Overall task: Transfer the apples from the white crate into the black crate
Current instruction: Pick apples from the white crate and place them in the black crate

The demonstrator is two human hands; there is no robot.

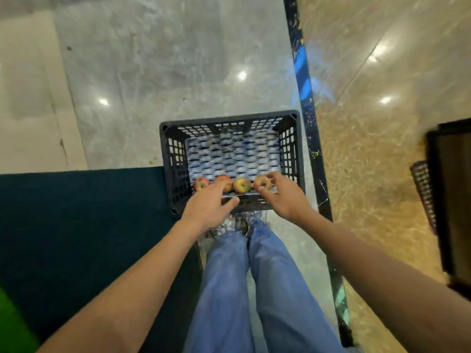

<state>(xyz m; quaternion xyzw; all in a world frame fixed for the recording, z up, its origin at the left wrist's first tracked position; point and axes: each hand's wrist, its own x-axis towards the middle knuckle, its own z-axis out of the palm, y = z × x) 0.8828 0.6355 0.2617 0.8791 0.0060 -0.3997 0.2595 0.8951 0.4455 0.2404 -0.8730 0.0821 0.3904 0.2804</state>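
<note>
The black crate [175,159] stands on the floor in front of my legs. Several red-yellow apples lie in a row along its near wall. My left hand [209,207] reaches over the near rim, its fingers stretched over the second apple [222,180] from the left. My right hand [285,197] has thumb and fingers curled round the rightmost apple [260,183]. One apple [200,184] at the far left and another [241,185] between my hands lie untouched. The white crate is not in view.
A dark green mat [81,215] covers the floor to the left, touching the crate's side. A black strip [309,128] runs along the floor just right of the crate. A dark meshed object [424,192] and a dark frame [443,200] stand at the right edge.
</note>
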